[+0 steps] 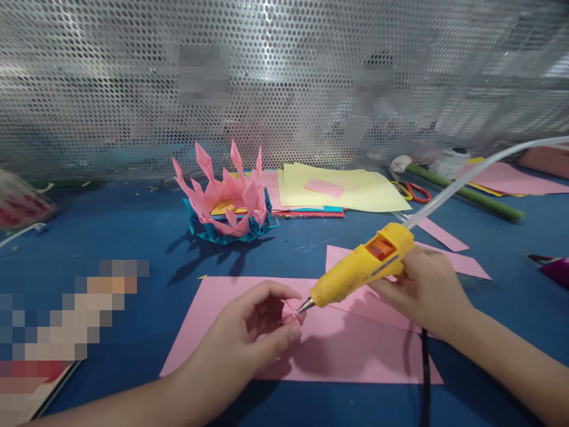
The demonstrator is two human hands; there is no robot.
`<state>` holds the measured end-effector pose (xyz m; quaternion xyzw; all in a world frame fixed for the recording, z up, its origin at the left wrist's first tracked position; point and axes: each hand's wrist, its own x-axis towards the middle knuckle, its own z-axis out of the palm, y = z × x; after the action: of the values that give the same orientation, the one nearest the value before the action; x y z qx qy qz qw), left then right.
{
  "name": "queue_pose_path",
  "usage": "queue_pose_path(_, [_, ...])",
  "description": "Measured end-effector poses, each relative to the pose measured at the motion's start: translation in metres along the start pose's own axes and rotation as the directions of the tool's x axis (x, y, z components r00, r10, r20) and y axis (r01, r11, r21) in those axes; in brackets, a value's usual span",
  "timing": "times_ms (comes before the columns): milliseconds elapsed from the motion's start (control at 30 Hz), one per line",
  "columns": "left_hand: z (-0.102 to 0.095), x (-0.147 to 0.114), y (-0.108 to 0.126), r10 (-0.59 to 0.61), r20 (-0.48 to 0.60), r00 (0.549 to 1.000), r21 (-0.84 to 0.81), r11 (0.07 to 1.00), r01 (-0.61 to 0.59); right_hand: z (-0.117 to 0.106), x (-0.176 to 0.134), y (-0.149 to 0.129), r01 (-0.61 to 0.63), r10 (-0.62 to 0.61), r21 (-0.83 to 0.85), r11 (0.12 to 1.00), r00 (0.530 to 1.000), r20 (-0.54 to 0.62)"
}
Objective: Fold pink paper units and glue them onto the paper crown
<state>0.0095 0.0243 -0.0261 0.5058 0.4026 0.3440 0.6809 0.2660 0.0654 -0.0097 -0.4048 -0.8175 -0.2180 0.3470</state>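
Note:
My left hand (249, 332) pinches a small folded pink paper piece (294, 313) between thumb and fingers, just above a large pink sheet (329, 350) on the blue table. My right hand (427, 290) grips a yellow hot glue gun (360, 267) with a clear glue stick (471, 175) sticking out of its back. The gun's metal tip touches the folded piece. A black cord (424, 379) runs down from the gun toward me.
A pink and teal paper lotus (229, 201) stands behind the sheet. Yellow and pink sheets (338, 190), red-handled scissors (413, 191) and a green stick (466, 194) lie at the back right. A perforated metal screen (284, 83) closes the far side, people dimly behind it.

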Motion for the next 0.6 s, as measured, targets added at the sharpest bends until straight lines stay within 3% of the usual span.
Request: queue_pose_path(600, [-0.0003, 0.0014, -0.0033, 0.014, 0.01, 1.0, 0.003, 1.0, -0.014, -0.0012, 0.0024, -0.002, 0.022, -0.022, 0.007, 1.0, 1.0, -0.007])
